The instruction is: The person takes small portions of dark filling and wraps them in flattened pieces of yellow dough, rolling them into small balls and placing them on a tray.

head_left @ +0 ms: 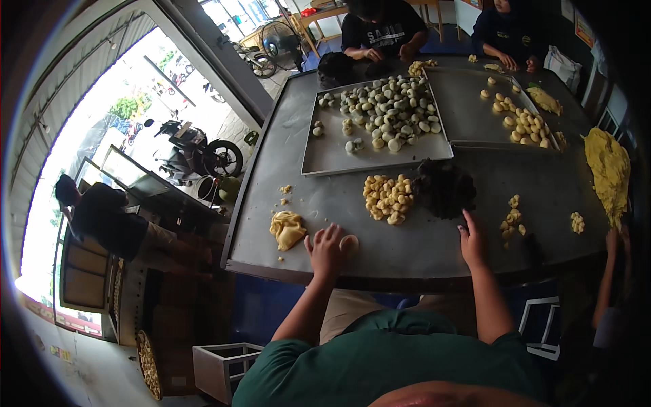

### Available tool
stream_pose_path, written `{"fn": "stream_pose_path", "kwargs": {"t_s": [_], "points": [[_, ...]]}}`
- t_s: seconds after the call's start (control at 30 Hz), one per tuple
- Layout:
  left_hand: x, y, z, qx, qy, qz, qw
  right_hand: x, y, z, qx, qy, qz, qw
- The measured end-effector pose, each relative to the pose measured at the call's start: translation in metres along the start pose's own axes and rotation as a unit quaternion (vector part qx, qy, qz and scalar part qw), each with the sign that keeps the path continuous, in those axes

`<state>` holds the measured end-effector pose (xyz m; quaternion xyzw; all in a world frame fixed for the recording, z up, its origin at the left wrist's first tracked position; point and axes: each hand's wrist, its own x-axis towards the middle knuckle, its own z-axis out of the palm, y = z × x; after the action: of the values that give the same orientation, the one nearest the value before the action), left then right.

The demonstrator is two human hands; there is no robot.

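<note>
My left hand [325, 251] rests on the metal tabletop with its fingers stretched out and apart. Against its thumb side lies a small flat round of pale dough [349, 245]. A smooth yellow lump of dough [287, 229] sits just left of that hand. My right hand [473, 243] is at the near edge of a dark, crumbly mound [445, 190], index finger extended toward it; nothing shows in its grip. Between the hands, farther in, is a heap of small yellow dough pieces [388, 198].
A metal tray [319, 163] of greenish-grey balls stands beyond the heap, beside another tray [454, 102] with yellow balls. A large yellow dough mass [605, 173] lies at the right edge, near another person's arm [607, 271]. Two people sit across the table [271, 183].
</note>
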<state>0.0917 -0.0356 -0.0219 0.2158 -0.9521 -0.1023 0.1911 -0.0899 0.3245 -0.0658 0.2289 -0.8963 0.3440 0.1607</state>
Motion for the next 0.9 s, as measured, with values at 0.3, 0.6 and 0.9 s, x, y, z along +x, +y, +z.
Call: {"fn": "stream_pose_path", "kwargs": {"t_s": [0.3,0.6,0.9], "points": [[-0.018,-0.007,0.003,-0.035,-0.113,-0.004,0.993,-0.001,-0.010,-0.015,0.006,0.013,0.057,0.998],[-0.023,0.083,-0.008,-0.839,-0.278,-0.290,0.366,-0.009,-0.121,-0.027,0.405,0.057,0.012,0.912],[-0.009,0.088,-0.041,-0.324,-0.299,0.060,0.896,-0.013,-0.181,-0.018,0.335,-0.034,-0.060,0.940]]}}
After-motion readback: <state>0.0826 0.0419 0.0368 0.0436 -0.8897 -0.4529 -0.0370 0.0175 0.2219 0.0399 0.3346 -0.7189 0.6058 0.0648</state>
